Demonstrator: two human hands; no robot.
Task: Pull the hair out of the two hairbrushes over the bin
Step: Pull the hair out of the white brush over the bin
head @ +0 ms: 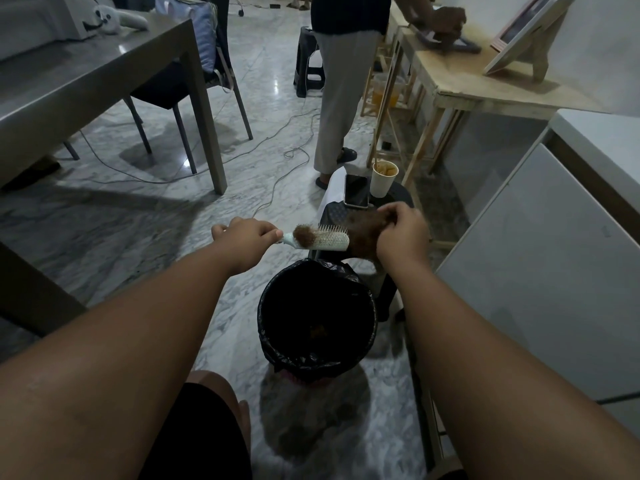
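l hand (250, 237) grips hairbrush (322, 239) handle; brush horizontal, head pointing right.

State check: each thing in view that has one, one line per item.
Left hand: closed on the hairbrush handle.
Right hand: closed on a clump of hair.
Hairbrush: held level above the bin, bristles up, a tuft still in it near the handle.
Clump of hair: at the brush tip, in the right hand.
Bin: open, black liner in.
Paper cup: upright on the stool.
Phone: flat, screen dark.
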